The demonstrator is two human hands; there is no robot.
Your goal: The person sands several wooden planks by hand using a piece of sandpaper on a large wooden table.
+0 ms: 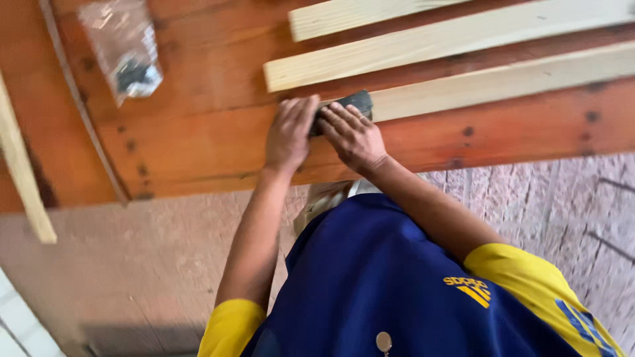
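- Pale wood strip (503,82) lies across a reddish-brown wooden workbench (198,132), its near end under both hands.
- Dark sanding block (354,104) sits on that end of the strip, mostly hidden by fingers.
- Left hand (289,132) lies flat beside the block, fingers together and curled lightly against its side.
- Right hand (352,135) covers the block from above, fingers slightly spread and pressed down on it.
- Two more pale strips (450,39) lie beyond, well apart from the hands and roughly parallel to the first.
- Clear plastic bag (126,49) holding small dark pieces rests far to the left on the bench.
- A thin wooden batten (23,172) leans at the left edge.
- Judging from the grip, good work here would mean keeping the block flat on the strip, pressing evenly with both hands, and moving along the grain so the end does not round over.
- The picture is slightly blurred, so the block's exact surface cannot be told.
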